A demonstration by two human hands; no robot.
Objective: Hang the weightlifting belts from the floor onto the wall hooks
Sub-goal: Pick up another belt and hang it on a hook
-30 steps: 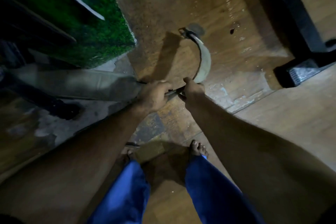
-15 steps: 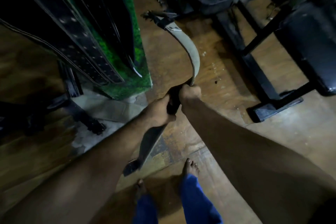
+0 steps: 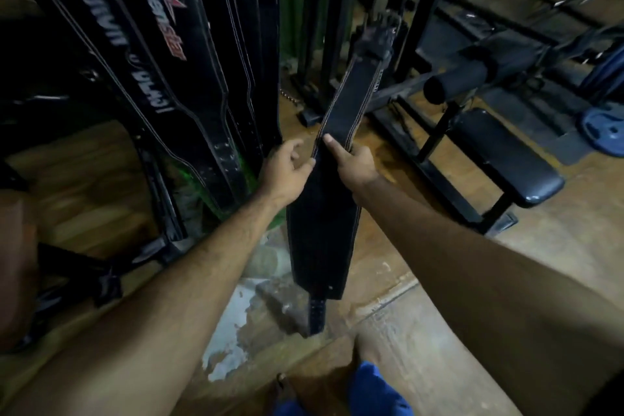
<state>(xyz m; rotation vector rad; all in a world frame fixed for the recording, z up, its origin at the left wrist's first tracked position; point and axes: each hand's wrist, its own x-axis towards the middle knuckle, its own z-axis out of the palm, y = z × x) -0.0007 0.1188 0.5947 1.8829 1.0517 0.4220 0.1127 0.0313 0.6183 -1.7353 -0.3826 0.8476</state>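
Mid-carry: black weightlifting belt (image 3: 324, 213) lifted clear of floor, right hand (image 3: 354, 162) fingers curled round its edge, left hand (image 3: 285, 172) fingers pinching opposite edge. Next: raise buckle end (image 3: 376, 39), beyond fingers, to hook among hanging belts (image 3: 189, 78).

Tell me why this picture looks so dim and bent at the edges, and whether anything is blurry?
Head view: the light is low, so the hanging belts on the left nearly merge into black; the wide lens bows the forearms and the bench outward; the held belt and both hands, left and right, are fairly sharp, while the top right corner is smeared and grainy.
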